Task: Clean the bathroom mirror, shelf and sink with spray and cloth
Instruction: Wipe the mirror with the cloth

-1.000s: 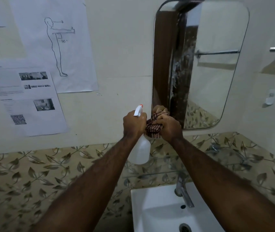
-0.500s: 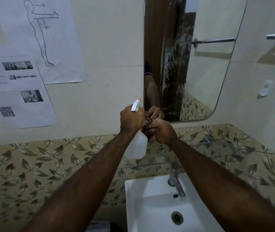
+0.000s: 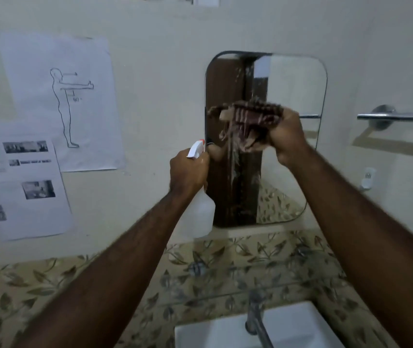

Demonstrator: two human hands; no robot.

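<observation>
A soft, limp, striped brown cloth (image 3: 248, 121) is bunched in the right hand (image 3: 287, 136) against the round-cornered wall mirror (image 3: 293, 91) (apparently wet, though blurred). The translucent plastic spray bottle (image 3: 200, 212), probably light, is gripped at its neck by the left hand (image 3: 187, 172).

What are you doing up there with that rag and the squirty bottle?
A person is cleaning the bathroom mirror. The right hand presses a striped cloth against the glass, where wet streaks run down the middle. The left hand holds a white spray bottle just beside the mirror's left edge. The sink and tap below are not being touched.
</observation>
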